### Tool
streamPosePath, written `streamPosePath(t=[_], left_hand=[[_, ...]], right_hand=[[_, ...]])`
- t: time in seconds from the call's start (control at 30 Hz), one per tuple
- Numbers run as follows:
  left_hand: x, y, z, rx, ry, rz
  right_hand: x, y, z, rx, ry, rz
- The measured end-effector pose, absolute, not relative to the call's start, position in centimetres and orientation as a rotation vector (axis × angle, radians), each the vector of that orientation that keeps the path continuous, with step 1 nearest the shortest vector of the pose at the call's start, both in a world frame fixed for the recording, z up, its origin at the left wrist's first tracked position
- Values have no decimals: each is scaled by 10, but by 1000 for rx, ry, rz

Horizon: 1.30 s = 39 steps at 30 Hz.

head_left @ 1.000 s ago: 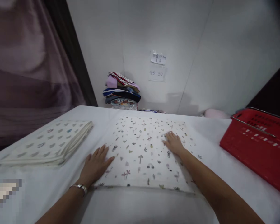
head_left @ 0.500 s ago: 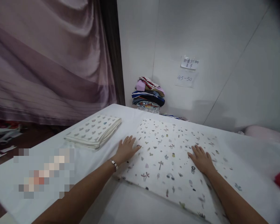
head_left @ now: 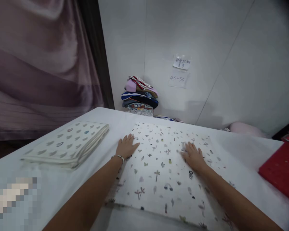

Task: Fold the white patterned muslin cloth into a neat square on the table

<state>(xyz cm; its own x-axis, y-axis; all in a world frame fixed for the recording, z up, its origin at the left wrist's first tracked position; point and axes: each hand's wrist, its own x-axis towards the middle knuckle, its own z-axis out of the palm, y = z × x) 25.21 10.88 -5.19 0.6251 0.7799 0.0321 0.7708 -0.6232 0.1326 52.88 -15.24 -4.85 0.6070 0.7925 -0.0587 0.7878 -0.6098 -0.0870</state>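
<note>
A white cloth (head_left: 159, 166) printed with palm trees, rainbows and small plants lies spread flat on the table in front of me. My left hand (head_left: 126, 147) rests on its left edge, fingers spread, with a bracelet at the wrist. Farther right, my right hand (head_left: 194, 156) lies palm down on the cloth's right part, its fingers apart and slightly blurred. To the left sits a thick folded cream cloth (head_left: 69, 141) with a grey cloud-like print, which neither hand touches.
The table (head_left: 240, 154) has a white cover. Several folded fabrics form a stack (head_left: 141, 96) by the wall behind it. A red object (head_left: 281, 166) is at the right edge. A pinkish curtain (head_left: 38, 64) hangs at left. Paper notes (head_left: 178, 78) are on the wall.
The view has turned to the right, bringing more of the red object into sight. Both hands lie slightly farther up the printed cloth, still flat.
</note>
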Motion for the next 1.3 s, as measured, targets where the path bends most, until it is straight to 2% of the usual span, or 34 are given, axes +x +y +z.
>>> streamPosePath(t=[0.17, 0.33, 0.57, 0.73, 0.93, 1.07, 1.3], left_hand=[[255, 108, -50, 2746, 1331, 115], [254, 107, -49, 2767, 1326, 149], [254, 105, -47, 2747, 1337, 126], [254, 107, -50, 2768, 1333, 147], [253, 110, -54, 2797, 1330, 170], [254, 110, -54, 2797, 1334, 163], [253, 108, -54, 2806, 1341, 173]], right_hand=[[523, -58, -32, -2593, -1559, 235], [544, 16, -42, -2618, -1525, 230], [563, 25, -50, -2676, -1464, 306], [543, 36, -42, -2602, -1573, 224], [537, 49, -46, -2582, -1664, 336], [527, 54, -42, -2603, -1656, 276], [494, 83, -44, -2419, -1817, 257]])
